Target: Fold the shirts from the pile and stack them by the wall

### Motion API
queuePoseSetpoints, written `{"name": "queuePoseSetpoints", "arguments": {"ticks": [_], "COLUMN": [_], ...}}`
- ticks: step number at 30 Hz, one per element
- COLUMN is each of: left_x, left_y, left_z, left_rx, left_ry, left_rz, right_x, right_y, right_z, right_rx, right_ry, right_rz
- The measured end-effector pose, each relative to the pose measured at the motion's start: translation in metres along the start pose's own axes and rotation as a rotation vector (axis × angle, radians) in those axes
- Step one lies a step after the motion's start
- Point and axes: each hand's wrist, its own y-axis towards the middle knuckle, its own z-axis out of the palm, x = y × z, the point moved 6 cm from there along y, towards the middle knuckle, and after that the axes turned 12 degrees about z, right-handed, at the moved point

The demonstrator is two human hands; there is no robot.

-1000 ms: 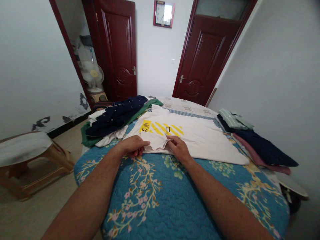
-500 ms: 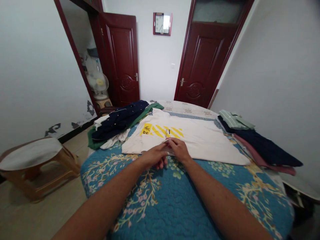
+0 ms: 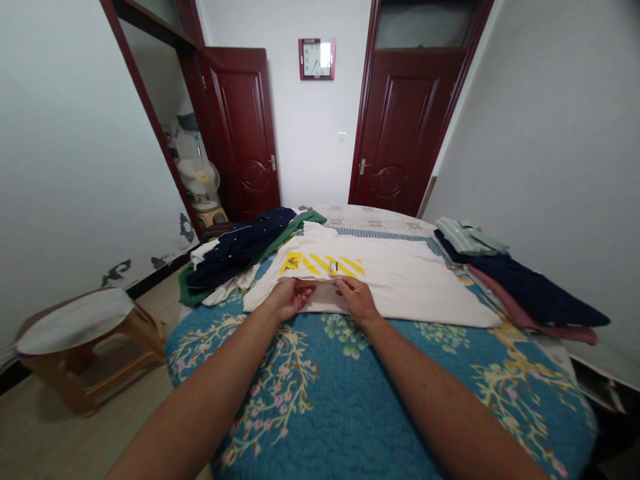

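A white T-shirt (image 3: 410, 280) with a yellow striped print lies folded lengthwise on the blue floral quilted cover (image 3: 360, 400). My right hand (image 3: 357, 300) pinches a raised edge of the shirt just below the print, thumb and fingers together. A short way to the left, my left hand (image 3: 290, 298) has its fingers curled at the same edge, closed on the fabric. Between the two hands the edge is stretched fairly straight and lifted, with a shaded layer of the shirt beneath. The tips of the left fingers are partly hidden by the cloth.
At the left of the table sits a loose heap of navy, green and white clothes (image 3: 240, 247). Folded clothes (image 3: 520, 280) are stacked on the right. A brown stool (image 3: 90, 347) stands on the floor to the left. Two dark red doors are behind.
My left hand has moved left, away from my right hand, along the shirt's edge. That edge is now spread and raised between them. The right hand stays nearly in place; the view has tilted slightly.
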Motion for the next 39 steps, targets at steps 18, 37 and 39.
{"name": "queuePoseSetpoints", "arguments": {"ticks": [18, 37, 39], "left_x": [-0.01, -0.038, -0.039], "left_y": [0.024, 0.008, 0.007], "left_z": [-0.034, -0.07, -0.071], "left_rx": [-0.093, 0.008, 0.043], "left_ry": [-0.394, 0.416, 0.516], "left_rz": [-0.046, 0.201, 0.194], "right_x": [0.012, 0.006, 0.006], "right_y": [-0.016, -0.025, -0.025], "right_z": [0.01, 0.013, 0.012], "right_rx": [-0.041, -0.002, -0.007], "right_ry": [-0.407, -0.663, -0.681], "right_rz": [-0.303, -0.455, -0.464]}}
